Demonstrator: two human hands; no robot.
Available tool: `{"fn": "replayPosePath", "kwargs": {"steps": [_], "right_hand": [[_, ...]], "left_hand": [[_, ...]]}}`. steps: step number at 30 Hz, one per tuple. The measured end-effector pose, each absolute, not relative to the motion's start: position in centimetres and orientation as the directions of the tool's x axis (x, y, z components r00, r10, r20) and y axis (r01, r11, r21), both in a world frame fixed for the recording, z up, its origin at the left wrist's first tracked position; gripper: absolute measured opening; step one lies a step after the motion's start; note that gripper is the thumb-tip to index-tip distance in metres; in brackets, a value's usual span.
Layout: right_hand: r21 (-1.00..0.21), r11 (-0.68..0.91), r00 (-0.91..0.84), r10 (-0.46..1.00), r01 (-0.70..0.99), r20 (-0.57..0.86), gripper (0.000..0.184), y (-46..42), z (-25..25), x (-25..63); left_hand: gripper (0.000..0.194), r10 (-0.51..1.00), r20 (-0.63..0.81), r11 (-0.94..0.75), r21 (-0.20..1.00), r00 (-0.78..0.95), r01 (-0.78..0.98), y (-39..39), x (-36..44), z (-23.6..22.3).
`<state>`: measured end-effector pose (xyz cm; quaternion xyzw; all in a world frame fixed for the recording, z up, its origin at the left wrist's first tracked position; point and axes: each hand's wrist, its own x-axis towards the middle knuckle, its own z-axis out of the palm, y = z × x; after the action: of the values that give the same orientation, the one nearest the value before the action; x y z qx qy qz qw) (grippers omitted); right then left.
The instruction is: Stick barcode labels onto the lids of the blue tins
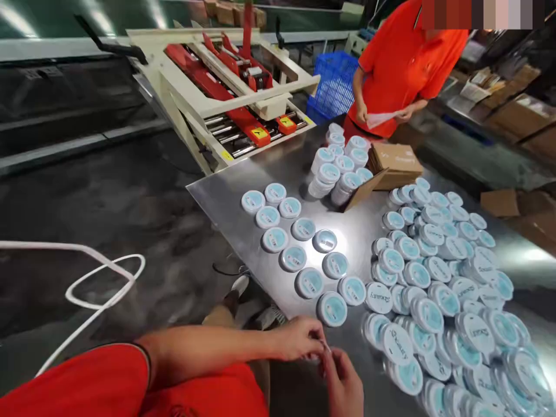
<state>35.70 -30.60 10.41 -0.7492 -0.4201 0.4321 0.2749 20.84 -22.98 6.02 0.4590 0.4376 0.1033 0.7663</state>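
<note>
My left hand and my right hand meet at the table's near edge, fingertips pinched together. A small pale piece shows between them, too hidden to name. Just beyond my hands lies a round white tub with a light blue label. It belongs to a loose group of similar tubs, laid flat in short rows with labels up; one tub has a greyer, shiny top. To the right of my hands is a large heap of such tubs, some on their sides, some showing lettered white faces.
Stacked tubs stand at the far side beside flattened cardboard boxes. Across the metal table, a person in an orange-red shirt holds a pale sheet. A carton-sealing machine, blue crates and a white hose are beyond or left.
</note>
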Motion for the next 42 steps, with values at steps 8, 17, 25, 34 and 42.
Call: {"fn": "replayPosePath", "kwargs": {"steps": [8, 17, 25, 34, 42], "right_hand": [[-0.719, -0.542, 0.317, 0.840, 0.436, -0.441, 0.043, -29.8, 8.9, 36.1], [-0.592, -0.614, 0.337, 0.786, 0.521, -0.518, 0.042, -24.0, 4.5, 41.8], [-0.518, -0.619, 0.288, 0.761, 0.591, -0.581, 0.043, -22.2, 2.4, 42.1], [-0.448, -0.626, 0.284, 0.732, 0.638, -0.619, 0.040, -21.2, 2.8, 42.1], [-0.408, -0.606, 0.267, 0.727, 0.683, -0.633, 0.042, -21.1, 2.5, 42.5]], "left_hand": [[0.014, 0.624, -0.511, 0.292, 0.855, 0.592, 0.429, -22.8, 20.2, 5.3], [0.010, 0.648, -0.175, -0.309, 0.830, 0.742, 0.465, -21.9, 20.9, 0.6], [0.024, 0.479, 0.076, -0.773, 0.509, 0.874, 0.379, -20.5, 22.0, -2.1], [0.026, 0.479, 0.113, -0.796, 0.473, 0.871, 0.377, -20.6, 22.1, -2.3], [0.027, 0.494, 0.182, -0.825, 0.407, 0.850, 0.392, -20.7, 22.2, -2.0]]}}
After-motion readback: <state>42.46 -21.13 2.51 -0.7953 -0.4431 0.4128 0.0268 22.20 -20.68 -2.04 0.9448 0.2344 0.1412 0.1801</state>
